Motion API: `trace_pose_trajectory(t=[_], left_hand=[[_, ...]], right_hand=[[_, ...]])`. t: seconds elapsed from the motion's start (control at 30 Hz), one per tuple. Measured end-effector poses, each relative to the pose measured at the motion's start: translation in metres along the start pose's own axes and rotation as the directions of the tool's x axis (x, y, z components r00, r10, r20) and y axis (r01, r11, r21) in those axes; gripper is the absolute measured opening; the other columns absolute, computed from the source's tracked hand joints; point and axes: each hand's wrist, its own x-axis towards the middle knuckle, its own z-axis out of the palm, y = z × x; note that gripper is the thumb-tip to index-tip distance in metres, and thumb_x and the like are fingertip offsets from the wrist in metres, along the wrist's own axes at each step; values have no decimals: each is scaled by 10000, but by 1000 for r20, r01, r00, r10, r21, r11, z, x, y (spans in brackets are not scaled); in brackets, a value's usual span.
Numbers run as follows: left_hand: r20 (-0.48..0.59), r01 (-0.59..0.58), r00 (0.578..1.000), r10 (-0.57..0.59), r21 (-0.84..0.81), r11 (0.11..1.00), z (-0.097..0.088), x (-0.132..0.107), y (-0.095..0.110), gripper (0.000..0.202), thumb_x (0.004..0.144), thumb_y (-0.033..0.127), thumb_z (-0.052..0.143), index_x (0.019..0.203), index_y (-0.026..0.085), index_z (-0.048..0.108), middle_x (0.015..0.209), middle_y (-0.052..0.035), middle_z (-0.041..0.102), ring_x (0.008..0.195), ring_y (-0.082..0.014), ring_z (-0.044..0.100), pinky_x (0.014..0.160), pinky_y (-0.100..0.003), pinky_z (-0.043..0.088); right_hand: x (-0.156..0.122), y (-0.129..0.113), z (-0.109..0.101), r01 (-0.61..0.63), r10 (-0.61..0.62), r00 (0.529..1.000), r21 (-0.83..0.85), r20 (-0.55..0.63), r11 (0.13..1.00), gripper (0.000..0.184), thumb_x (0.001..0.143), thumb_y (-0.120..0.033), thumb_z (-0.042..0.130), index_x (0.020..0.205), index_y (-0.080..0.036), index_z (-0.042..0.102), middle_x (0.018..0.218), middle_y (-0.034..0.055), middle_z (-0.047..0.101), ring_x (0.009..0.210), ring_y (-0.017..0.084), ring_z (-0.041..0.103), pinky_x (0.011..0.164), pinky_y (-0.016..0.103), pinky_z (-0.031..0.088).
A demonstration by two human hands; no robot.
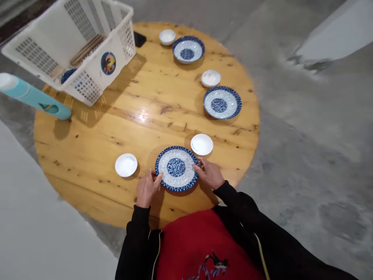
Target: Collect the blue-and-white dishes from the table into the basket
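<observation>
A blue-and-white patterned plate lies near the front edge of a round wooden table. My left hand grips its left rim with thumb and fingers. My right hand holds the plate's right rim the same way. A small white saucer sits just beyond my right hand, and another white saucer lies to the left of the plate.
Two more blue-and-white plates with small white dishes beside them line the table's right side. A white plastic crate holding chopsticks and a plate stands at the back left, by a teal cylinder and a dark phone.
</observation>
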Motion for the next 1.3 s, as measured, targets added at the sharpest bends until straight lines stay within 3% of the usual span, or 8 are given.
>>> trace_pose_trajectory(t=[0.1,0.27,0.57,0.67,0.77,0.87,1.07,1.3], left_hand=[[-63,-39,998,30,-147,988,12,18,-5,283,928,452,481,895,200,607,776,-66,688,755,-238,656,649,-284,388],[-118,-81,992,35,-406,910,27,30,-4,320,863,440,473,839,171,644,803,-80,699,798,-254,655,714,-324,481],[-118,1,989,-83,-568,823,16,-44,5,443,843,565,527,986,185,704,1077,-117,744,1115,-322,656,967,-409,524],[-122,79,975,-184,-587,806,29,-66,-2,527,799,637,545,1018,186,707,1150,-125,733,1192,-335,630,1033,-430,499],[-133,171,941,-312,-607,776,48,-82,-8,591,726,711,560,952,187,714,1086,-135,752,1142,-362,657,983,-448,537],[-150,192,922,-357,-623,758,66,-94,-5,577,699,715,582,925,200,712,1037,-131,763,1096,-365,680,953,-453,553],[-211,109,932,-295,-612,783,84,-98,31,626,695,762,555,894,194,728,987,-153,768,1034,-369,699,936,-448,557],[-172,-111,985,9,-596,795,73,-106,82,514,828,653,491,878,205,737,1006,-145,767,962,-317,704,860,-373,568]], right_hand=[[13,-7,10,11,-13,1000,102,13,995,247,907,-348,518,1012,-163,644,920,97,726,827,243,665,730,308,459],[20,-11,25,-76,85,996,194,-40,978,179,841,-220,514,998,-161,575,972,127,701,899,265,647,797,348,472],[-17,-11,25,65,-61,998,367,-22,928,112,852,-265,499,953,-216,486,927,89,649,843,243,608,788,357,469],[-25,-13,19,80,-116,991,392,69,916,150,856,-266,495,996,-212,483,952,96,659,864,246,617,807,357,462],[-29,-10,12,65,-141,975,384,173,921,170,840,-251,497,1003,-205,488,906,86,663,824,246,618,771,348,442],[-31,0,3,61,-154,963,373,223,926,161,824,-256,505,978,-214,491,844,59,655,777,236,610,722,328,417],[-43,32,-19,90,-144,985,440,91,894,145,794,-286,493,931,-239,512,855,52,680,800,242,632,744,349,457],[-88,67,-30,56,35,990,613,-135,788,265,751,-437,521,911,-238,590,915,104,724,890,307,679,820,443,540]])
